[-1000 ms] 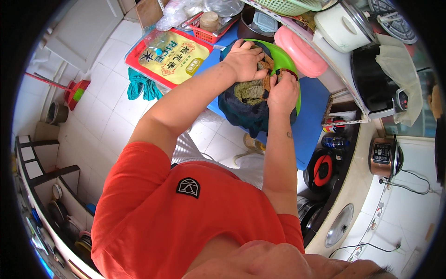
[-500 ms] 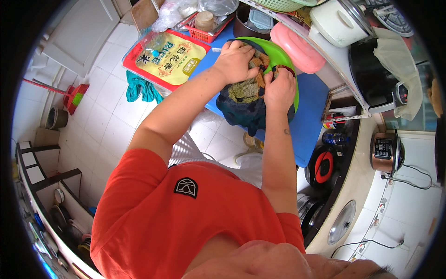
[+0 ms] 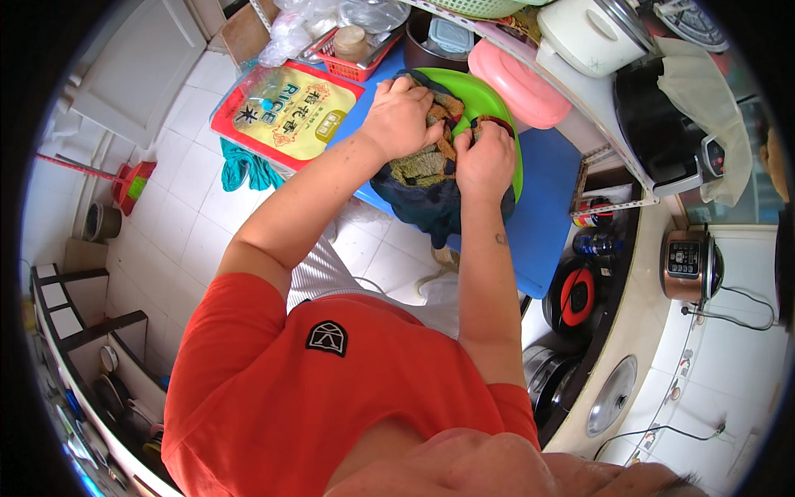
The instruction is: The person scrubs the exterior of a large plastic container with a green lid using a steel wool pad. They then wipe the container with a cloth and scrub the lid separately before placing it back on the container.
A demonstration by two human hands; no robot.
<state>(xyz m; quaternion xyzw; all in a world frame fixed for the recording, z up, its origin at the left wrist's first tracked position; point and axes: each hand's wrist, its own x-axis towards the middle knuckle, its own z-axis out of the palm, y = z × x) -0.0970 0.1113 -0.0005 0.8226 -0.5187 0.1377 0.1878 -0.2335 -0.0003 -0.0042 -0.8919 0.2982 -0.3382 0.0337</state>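
My left hand (image 3: 402,118) spreads over the dark-and-olive cloth (image 3: 421,170), my right hand (image 3: 485,161) curls on it, closure unclear; best work evenly, folds gathered above the green basin (image 3: 474,86).

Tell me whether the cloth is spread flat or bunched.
Bunched: the cloth shows uneven folds between the left hand and right hand.

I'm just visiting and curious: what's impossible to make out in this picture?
All in the head view:
- Bottom of the green basin: the cloth bundle covers it.
- Cloth beneath the left hand and right hand: the hands hide it.
- Pale green basket: the upper edge cuts it off.
- Items at far lower left: too small and blurred.
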